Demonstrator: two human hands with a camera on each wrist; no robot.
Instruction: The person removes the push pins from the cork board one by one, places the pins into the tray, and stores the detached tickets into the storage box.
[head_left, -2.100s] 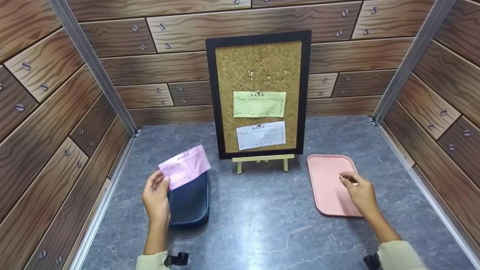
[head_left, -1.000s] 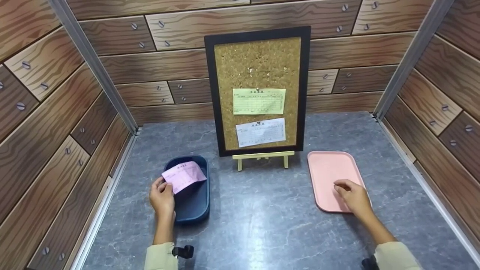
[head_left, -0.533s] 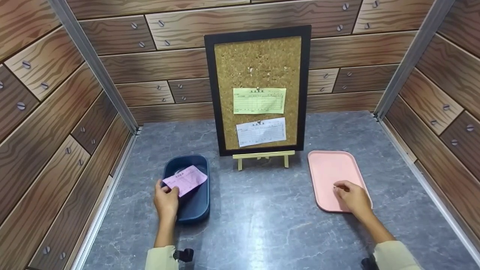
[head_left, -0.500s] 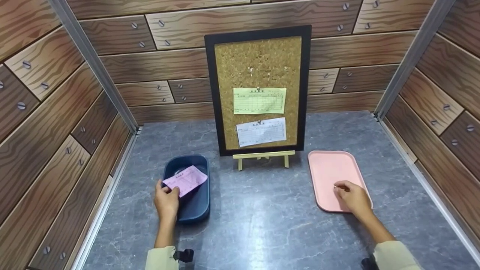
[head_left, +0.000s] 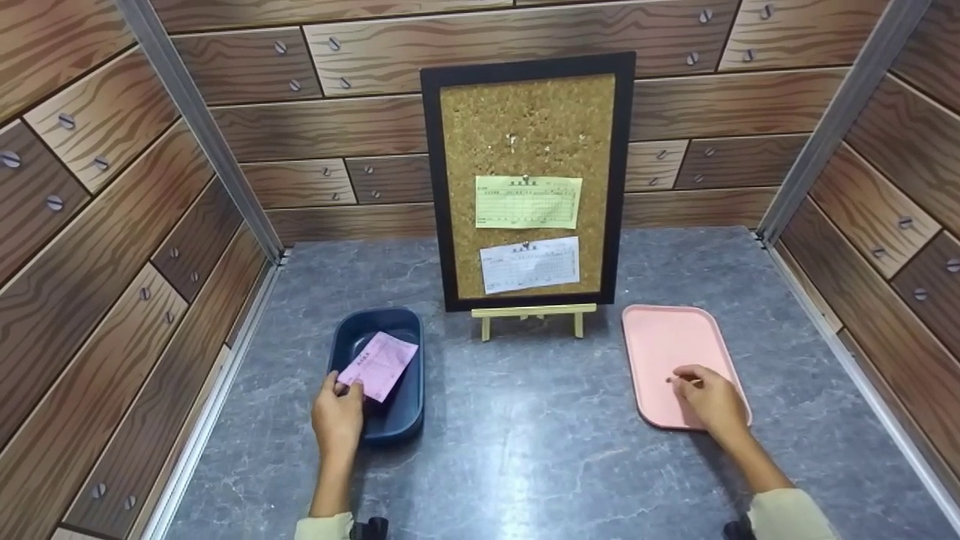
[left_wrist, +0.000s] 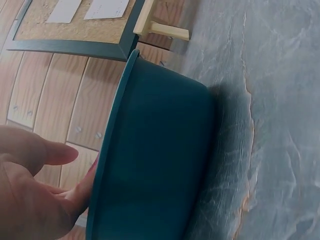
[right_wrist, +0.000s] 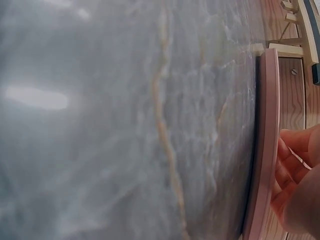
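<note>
My left hand (head_left: 337, 416) is at the near left rim of the dark blue bin (head_left: 411, 420). A pink printed slip (head_left: 380, 365) lies slanted in the bin, its near left corner right by the fingertips. In the left wrist view the thumb (left_wrist: 61, 153) stands apart from the fingers, beside the bin wall (left_wrist: 155, 145). My right hand (head_left: 712, 405) hovers low over the pink tray (head_left: 671, 334), fingers loosely bent. A small dark pin-like piece (head_left: 668, 380) shows just left of its fingertips. In the right wrist view the tray's edge (right_wrist: 267, 145) partly hides the fingers.
A black-framed corkboard (head_left: 525, 112) stands on a small wooden easel (head_left: 534, 310) at the back. A yellow-green slip (head_left: 529, 204) and a white slip (head_left: 531, 266) are pinned to it. Wood-patterned walls (head_left: 352, 127) surround the grey marbled table (head_left: 510, 420).
The left hand has lowered the pink slip into the bin, and the slip has turned there. The right hand came down and left; the small piece now shows apart from its fingertips.
</note>
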